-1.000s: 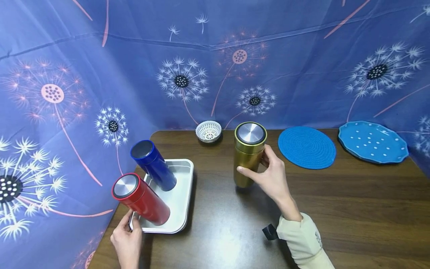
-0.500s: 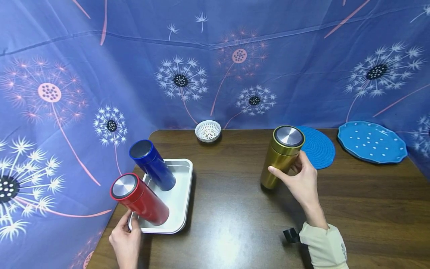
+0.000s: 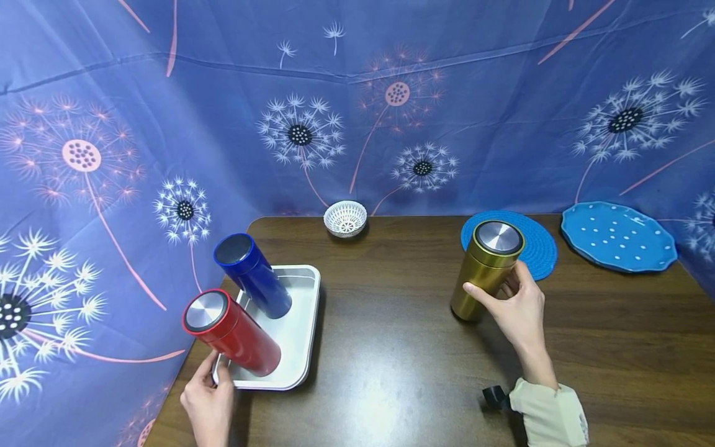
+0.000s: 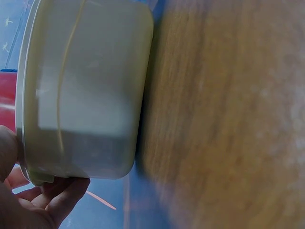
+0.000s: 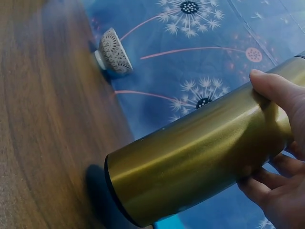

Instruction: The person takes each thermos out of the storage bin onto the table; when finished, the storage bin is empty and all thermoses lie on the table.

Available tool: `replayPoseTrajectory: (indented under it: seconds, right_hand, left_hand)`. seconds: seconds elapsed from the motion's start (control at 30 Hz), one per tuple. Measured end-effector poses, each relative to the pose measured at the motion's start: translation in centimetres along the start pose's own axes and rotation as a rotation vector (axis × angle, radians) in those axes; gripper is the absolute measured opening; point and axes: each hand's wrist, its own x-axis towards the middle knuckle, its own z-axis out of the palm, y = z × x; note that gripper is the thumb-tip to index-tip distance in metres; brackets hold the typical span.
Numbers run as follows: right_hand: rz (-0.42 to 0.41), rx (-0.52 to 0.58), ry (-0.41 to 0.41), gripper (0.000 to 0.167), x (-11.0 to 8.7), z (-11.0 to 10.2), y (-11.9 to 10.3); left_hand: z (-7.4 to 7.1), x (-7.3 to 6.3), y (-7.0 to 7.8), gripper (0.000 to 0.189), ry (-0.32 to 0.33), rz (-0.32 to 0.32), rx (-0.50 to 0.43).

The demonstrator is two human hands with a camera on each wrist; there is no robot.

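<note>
"Since a second ago, that tall, shiny gold metal bottle (image 3: 483,264) has gone from the middle over to the right."

"What are the hands doing?"

"Nearest us, the left hand (image 3: 209,391) pinches the front left corner of a deep white tray (image 3: 301,323), maybe plastic. Its thumb is up by the rim and its fingers curl outside, below the rim."

"Why there?"

"I think that stops the tray from sliding."

"And the right hand (image 3: 519,310)?"

"It comes out of a cream cloth sleeve (image 3: 550,416) and wraps round the gold bottle, thumb in front, fingers behind. I guess something so round and fat would slip from a loose hand."

"Is the bottle down on the brown wooden table (image 3: 614,347)?"

"I can't tell if its bottom touches. It's well apart from the tray, out in front of the mat at the back."

"What's in the tray?"

"One red, shiny, round bottle (image 3: 240,341) with a silver top, and behind it one dark blue, shiny, round bottle (image 3: 254,279). They look slanted, but I can't tell if they really are. Both keep to the left side, which I think leaves some room beside them."

"And far back?"

"One small white lacy bowl (image 3: 345,218), then the round blue woven mat (image 3: 539,245), partly hidden by the gold bottle, then a blue wavy-edged plate with white dots (image 3: 617,239). They sit along the back edge, maybe to be out of the way. Behind them hangs a blue cloth with dandelions (image 3: 357,155)."
</note>
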Motion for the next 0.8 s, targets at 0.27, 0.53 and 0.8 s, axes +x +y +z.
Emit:
replayPoseTrajectory:
  seconds: [0.27,0.53,0.8]
  right_hand:
    - [0.016,-0.014,0.0,0.073,0.0,0.0,0.5]
    - [0.051,-0.061,-0.005,0.075,-0.2,0.1,0.7]
    - [0.043,-0.025,-0.006,0.074,-0.3,0.1,1.2]
  left_hand:
    - [0.0,-0.1,0.1,0.03,0.013,0.01,-0.003]
    - [0.0,0.0,0.2,0.03,0.009,0.006,-0.005]
    - [-0.1,-0.1,0.2,0.029,0.008,0.012,-0.001]
